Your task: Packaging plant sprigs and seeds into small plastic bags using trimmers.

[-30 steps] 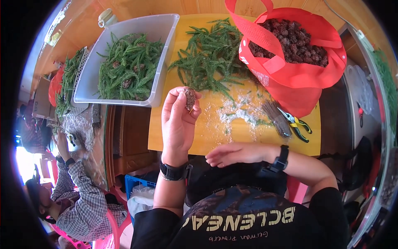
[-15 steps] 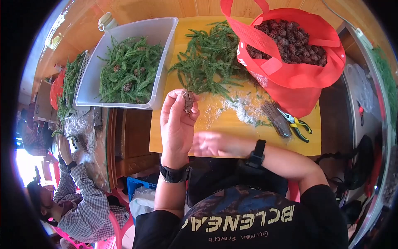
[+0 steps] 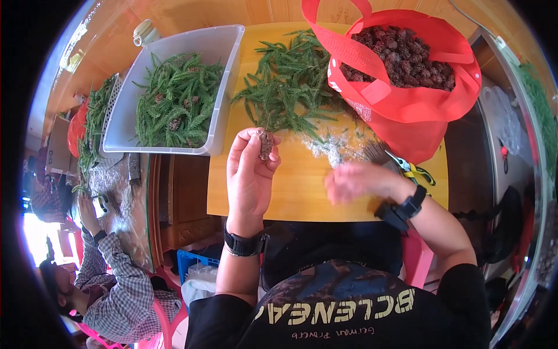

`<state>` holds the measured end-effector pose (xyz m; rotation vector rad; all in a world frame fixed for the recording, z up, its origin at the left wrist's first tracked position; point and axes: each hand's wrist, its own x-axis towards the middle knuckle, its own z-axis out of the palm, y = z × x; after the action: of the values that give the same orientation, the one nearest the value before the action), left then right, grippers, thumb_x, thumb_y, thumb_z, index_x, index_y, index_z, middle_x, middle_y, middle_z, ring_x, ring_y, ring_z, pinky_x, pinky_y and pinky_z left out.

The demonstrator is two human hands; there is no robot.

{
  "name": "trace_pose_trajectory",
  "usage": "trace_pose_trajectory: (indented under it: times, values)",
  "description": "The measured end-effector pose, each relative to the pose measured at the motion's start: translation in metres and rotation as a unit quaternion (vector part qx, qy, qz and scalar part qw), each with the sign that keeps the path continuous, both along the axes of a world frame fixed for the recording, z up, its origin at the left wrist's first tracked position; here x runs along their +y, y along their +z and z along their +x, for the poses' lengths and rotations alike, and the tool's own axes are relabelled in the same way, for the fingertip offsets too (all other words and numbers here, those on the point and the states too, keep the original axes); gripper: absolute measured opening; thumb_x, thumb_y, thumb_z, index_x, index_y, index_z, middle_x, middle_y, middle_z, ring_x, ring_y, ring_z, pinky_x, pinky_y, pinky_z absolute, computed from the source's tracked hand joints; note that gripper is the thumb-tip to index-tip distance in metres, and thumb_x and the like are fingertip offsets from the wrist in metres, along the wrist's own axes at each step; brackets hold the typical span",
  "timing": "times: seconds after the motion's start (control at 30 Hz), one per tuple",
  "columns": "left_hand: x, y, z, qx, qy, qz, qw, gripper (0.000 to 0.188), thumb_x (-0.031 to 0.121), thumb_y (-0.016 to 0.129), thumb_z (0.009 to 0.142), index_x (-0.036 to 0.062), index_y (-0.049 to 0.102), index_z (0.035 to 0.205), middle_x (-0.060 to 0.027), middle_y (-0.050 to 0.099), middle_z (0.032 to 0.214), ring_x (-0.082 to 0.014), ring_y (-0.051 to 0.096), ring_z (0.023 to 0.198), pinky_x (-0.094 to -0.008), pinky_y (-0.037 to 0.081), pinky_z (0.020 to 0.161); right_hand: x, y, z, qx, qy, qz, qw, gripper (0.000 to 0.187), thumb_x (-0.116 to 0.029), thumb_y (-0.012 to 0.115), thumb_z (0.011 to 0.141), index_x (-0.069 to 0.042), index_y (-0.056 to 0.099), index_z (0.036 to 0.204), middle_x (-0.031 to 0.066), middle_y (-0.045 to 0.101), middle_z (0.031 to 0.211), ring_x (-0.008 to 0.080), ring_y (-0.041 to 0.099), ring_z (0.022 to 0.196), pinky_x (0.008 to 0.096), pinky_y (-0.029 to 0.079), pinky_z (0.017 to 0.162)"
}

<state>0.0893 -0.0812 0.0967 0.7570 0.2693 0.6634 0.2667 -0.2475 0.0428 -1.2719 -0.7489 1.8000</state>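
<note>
My left hand is closed around a brown pine cone, held upright between thumb and fingers above the yellow table. A thin wire or stem seems to stick up from the cone's top. My right hand, smeared by motion, hangs over the table's right half near a bundle of thin brown wires. Pliers with yellow and black handles lie just beyond that wrist. Green artificial fir sprigs are heaped at the table's back. Whitish bits lie scattered in front of them.
A clear plastic bin with green sprigs and a few cones stands at the left. A red bag full of pine cones sits at the back right. At far left, a person in a checked shirt works at another table.
My right hand has swung right, from beside my left wrist to near the wire bundle. My left hand stays almost in place with the pine cone.
</note>
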Motion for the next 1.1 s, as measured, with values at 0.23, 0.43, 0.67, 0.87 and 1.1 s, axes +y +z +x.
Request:
trace_pose_trajectory:
  times: [0.23, 0.43, 0.67, 0.87, 1.1]
  values:
    - [-0.002, -0.003, -0.002, 0.008, 0.007, -0.011, 1.0, 0.008, 0.011, 0.049, 0.091, 0.0059, 0.052, 0.097, -0.0077, 0.057, 0.09, -0.0085, 0.054, 0.072, -0.0198, 0.046, 0.066, 0.0, 0.021, -0.01, 0.017, -0.063, 0.035, 0.997, 0.028, -0.027, 0.046, 0.093, -0.006, 0.051, 0.111, 0.0072, 0.059, 0.105, 0.0184, 0.059, 0.098, 0.03, 0.046, 0.084]
    - [-0.011, -0.002, 0.007, 0.03, -0.024, 0.005, 0.999, 0.012, 0.011, 0.048, 0.091, 0.0055, 0.052, 0.102, -0.0088, 0.059, 0.092, -0.0071, 0.054, 0.072, -0.0193, 0.046, 0.066, 0.006, -0.009, -0.014, 0.132, -0.052, -0.068, 0.987, 0.027, -0.025, 0.047, 0.093, -0.005, 0.05, 0.111, 0.0062, 0.059, 0.102, 0.0188, 0.059, 0.094, 0.0329, 0.046, 0.086]
    - [-0.016, -0.002, 0.005, 0.056, -0.073, 0.016, 0.996, 0.025, 0.013, 0.045, 0.093, 0.0012, 0.049, 0.114, -0.0143, 0.059, 0.098, -0.0102, 0.055, 0.074, -0.0204, 0.047, 0.068, -0.003, 0.021, -0.003, -0.011, -0.045, -0.021, 0.999, 0.023, -0.029, 0.049, 0.092, -0.009, 0.057, 0.1, 0.0005, 0.059, 0.092, 0.0099, 0.057, 0.089, 0.0256, 0.047, 0.076]
    - [-0.023, -0.002, 0.012, 0.038, -0.143, 0.024, 0.989, 0.02, 0.014, 0.046, 0.093, 0.0048, 0.05, 0.111, -0.01, 0.061, 0.1, -0.0066, 0.055, 0.076, -0.0195, 0.046, 0.068, -0.017, 0.032, -0.005, -0.287, -0.119, 0.066, 0.948, 0.021, -0.018, 0.053, 0.089, -0.001, 0.055, 0.102, 0.0029, 0.059, 0.093, 0.0106, 0.056, 0.092, 0.0247, 0.043, 0.082]
    - [-0.028, -0.003, 0.016, 0.095, -0.109, 0.164, 0.976, 0.022, 0.003, 0.059, 0.084, 0.0024, 0.05, 0.104, -0.006, 0.06, 0.096, -0.008, 0.056, 0.085, -0.0203, 0.046, 0.071, -0.017, 0.066, -0.016, -0.221, -0.152, 0.173, 0.948, 0.025, -0.011, 0.049, 0.09, 0.001, 0.051, 0.112, 0.0069, 0.057, 0.105, 0.0136, 0.055, 0.097, 0.0272, 0.044, 0.083]
